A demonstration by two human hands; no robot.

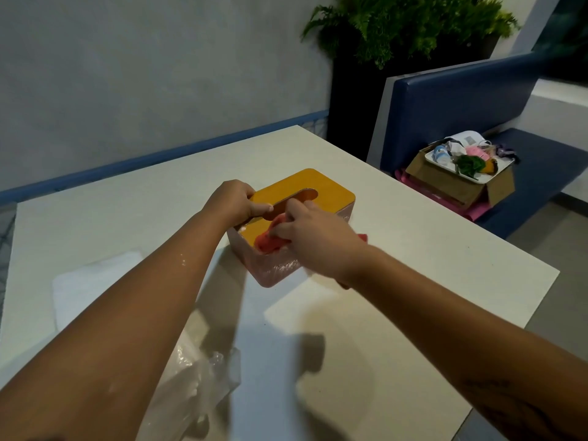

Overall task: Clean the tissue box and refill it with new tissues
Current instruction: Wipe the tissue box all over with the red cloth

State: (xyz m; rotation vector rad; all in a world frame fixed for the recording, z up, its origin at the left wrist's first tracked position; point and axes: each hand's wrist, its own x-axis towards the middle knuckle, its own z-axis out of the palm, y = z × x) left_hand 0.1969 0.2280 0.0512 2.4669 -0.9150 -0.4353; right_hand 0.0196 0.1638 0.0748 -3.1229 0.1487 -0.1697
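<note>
**Left hand** (234, 198): forearm reaching in from 7 o'clock, wrist straight. The fingers are curling over the lid's left edge and the thumb is lying flat on top beside the slot, so the hand is gripping the lid.

**Right hand** (313, 233): forearm coming in from 5 o'clock, knuckles up. The fingers are bunching round a red cloth (267, 241) and pressing it onto the near part of the lid.

**Tissue box** (276, 268): sitting near the middle of the table, turned diagonally, one corner pointing toward 6 o'clock. The body is showing as pink, with rounded corners and a faintly ribbed, glossy wall.

**Lid** (318, 186): lying on top of the box. It is flat, yellow-orange and smooth, with rounded corners and an oblong slot cut through its centre.

**Table** (413, 249): matte white and rectangular, carrying hard shadows of both arms.

**Tissue stack** (95, 281): soft white folded sheets lying at 8 o'clock of the box, well apart from it.

**Plastic wrapper** (197, 377): clear crinkled film lying at 6 o'clock, partly under the left forearm.

**Bench** (445, 106): blue and padded, standing at 2 o'clock beyond the table and bearing an open cardboard box (461, 186) topped with a white tray of mixed small items, too small to identify.

**Potted fern** (397, 23): feathery green fronds spreading over a tall black planter at 1 o'clock.
</note>
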